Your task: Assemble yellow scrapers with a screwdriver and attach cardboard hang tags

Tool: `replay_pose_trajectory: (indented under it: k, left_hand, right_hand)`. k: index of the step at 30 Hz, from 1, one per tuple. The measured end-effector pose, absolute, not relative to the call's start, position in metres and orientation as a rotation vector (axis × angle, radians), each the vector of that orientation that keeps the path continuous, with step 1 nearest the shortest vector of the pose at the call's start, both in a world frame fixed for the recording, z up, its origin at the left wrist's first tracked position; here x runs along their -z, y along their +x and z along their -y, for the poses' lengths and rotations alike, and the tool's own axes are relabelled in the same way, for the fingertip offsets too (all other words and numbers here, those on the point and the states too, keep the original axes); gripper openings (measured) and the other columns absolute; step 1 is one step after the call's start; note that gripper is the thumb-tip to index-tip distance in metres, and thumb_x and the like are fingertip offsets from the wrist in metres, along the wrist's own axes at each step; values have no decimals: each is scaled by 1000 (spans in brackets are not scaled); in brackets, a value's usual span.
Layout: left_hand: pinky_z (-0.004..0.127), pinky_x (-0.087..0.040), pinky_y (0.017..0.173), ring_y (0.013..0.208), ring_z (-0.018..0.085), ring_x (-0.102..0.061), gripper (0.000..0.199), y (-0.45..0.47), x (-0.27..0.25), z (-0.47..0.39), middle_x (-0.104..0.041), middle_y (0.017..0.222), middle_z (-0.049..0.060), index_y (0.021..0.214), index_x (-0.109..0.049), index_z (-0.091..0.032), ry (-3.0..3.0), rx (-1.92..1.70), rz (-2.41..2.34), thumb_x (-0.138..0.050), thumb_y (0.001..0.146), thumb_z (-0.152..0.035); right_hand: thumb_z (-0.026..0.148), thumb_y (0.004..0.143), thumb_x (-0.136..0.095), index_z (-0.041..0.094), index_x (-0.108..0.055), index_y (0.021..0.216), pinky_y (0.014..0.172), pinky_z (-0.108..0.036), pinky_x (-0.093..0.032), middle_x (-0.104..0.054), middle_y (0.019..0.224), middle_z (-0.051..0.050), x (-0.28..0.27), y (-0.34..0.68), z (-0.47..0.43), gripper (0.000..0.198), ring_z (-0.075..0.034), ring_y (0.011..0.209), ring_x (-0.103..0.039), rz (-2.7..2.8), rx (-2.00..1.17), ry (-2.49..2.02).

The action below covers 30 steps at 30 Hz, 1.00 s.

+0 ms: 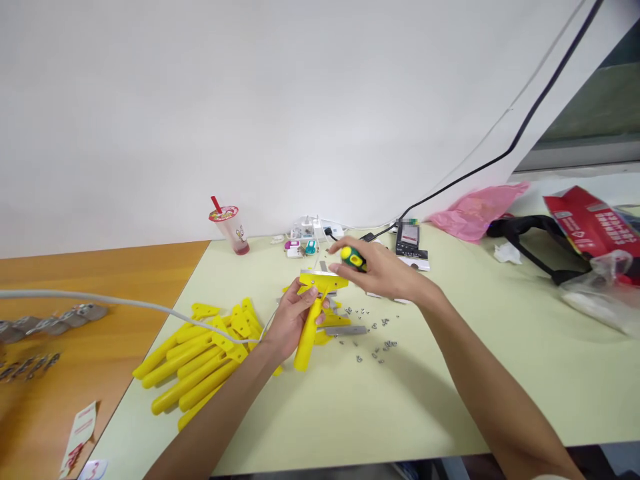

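Note:
My left hand (pixel 291 321) is closed round a yellow scraper (pixel 307 343), its handle pointing down and its wide head away from me. A metal blade strip lies along the head's far edge, and a screw shows near its left end. My right hand (pixel 387 268) grips a green and yellow screwdriver (pixel 354 259) just right of the scraper head; its shaft and tip are hard to make out. Under and beside the scraper are more yellow pieces and a grey metal blade (pixel 345 330). Many small screws (pixel 388 345) are scattered on the table to the right.
A pile of yellow scraper handles (pixel 195 363) lies at left, crossed by a grey cable (pixel 165 308). Toward the wall stand a plastic cup (pixel 233 230) with a straw and a power strip (pixel 305 230). A pink bag (pixel 477 210) and red box (pixel 595 223) lie at right.

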<state>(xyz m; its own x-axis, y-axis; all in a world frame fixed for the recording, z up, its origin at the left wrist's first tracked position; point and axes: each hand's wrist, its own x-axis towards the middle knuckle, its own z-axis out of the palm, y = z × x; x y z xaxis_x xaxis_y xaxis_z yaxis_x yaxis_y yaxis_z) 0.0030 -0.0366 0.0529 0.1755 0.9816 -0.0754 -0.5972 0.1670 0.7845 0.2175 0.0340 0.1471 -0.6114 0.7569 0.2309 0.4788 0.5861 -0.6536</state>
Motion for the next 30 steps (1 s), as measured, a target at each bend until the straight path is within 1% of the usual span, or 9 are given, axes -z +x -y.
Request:
replay_pose_trajectory:
  k: [2, 4, 7, 11, 14, 18, 24, 26, 30]
  left_hand:
    - [21, -47, 55, 79, 12, -64, 34, 1, -44, 38, -65, 103, 2, 109, -65, -21, 634, -1252, -693, -90, 87, -30]
    - [21, -47, 53, 78, 12, -64, 34, -1, -32, 40, -63, 100, 1, 103, -65, -20, 564, -1241, -710, -92, 85, -29]
    - [20, -46, 52, 77, 11, -63, 35, -5, -17, 43, -61, 98, 1, 100, -65, -19, 458, -1231, -733, -93, 83, -28]
    - [19, -46, 52, 77, 10, -61, 35, -5, -9, 45, -58, 97, -1, 98, -64, -19, 347, -1227, -748, -93, 83, -28]
    - [20, -46, 52, 77, 10, -60, 33, -4, -8, 45, -58, 98, 0, 99, -64, -19, 341, -1223, -748, -93, 83, -27]
    - [19, -46, 52, 76, 10, -60, 32, -4, -6, 46, -60, 100, 0, 102, -65, -20, 350, -1244, -763, -92, 85, -27]
    - [20, -47, 54, 78, 11, -60, 32, -4, -4, 48, -62, 102, 1, 106, -66, -22, 360, -1225, -763, -90, 86, -29]
    - [20, -46, 54, 78, 11, -60, 31, -4, -4, 48, -62, 103, 1, 106, -65, -22, 363, -1225, -758, -90, 87, -29]
    - [20, -46, 54, 79, 11, -61, 29, -4, -6, 48, -61, 102, 1, 106, -65, -21, 366, -1224, -757, -88, 89, -29]
  right_hand:
    - [52, 106, -57, 25, -54, 129, 65, -30, -41, -63, 86, 1, -149, 224, -33, 35, -16, 66, -52, 2277, -820, -984]
    - [50, 108, -54, 26, -51, 126, 65, -30, -43, -66, 96, -2, -152, 231, -32, 30, -17, 69, -55, 2254, -932, -969]
    - [50, 107, -57, 26, -56, 123, 68, -31, -44, -70, 104, -4, -158, 237, -32, 28, -18, 74, -58, 2345, -1035, -951]
    - [49, 106, -62, 26, -69, 122, 76, -33, -45, -74, 113, -7, -163, 239, -33, 29, -21, 90, -63, 2579, -979, -806]
    - [45, 104, -65, 25, -73, 123, 80, -33, -47, -75, 119, -8, -162, 237, -34, 29, -23, 98, -66, 2641, -992, -735]
    - [40, 102, -67, 26, -76, 119, 79, -32, -48, -79, 113, -6, -158, 232, -36, 24, -22, 95, -70, 2707, -1117, -729]
    - [33, 99, -68, 25, -74, 115, 77, -30, -51, -79, 105, -5, -150, 224, -44, 19, -21, 90, -73, 2747, -1382, -826]
    - [30, 98, -69, 25, -74, 114, 76, -30, -51, -79, 103, -4, -147, 221, -47, 19, -21, 90, -74, 2764, -1426, -831]
    - [27, 95, -70, 24, -74, 112, 70, -29, -48, -79, 96, -3, -140, 216, -51, 18, -19, 81, -72, 2789, -1444, -834]
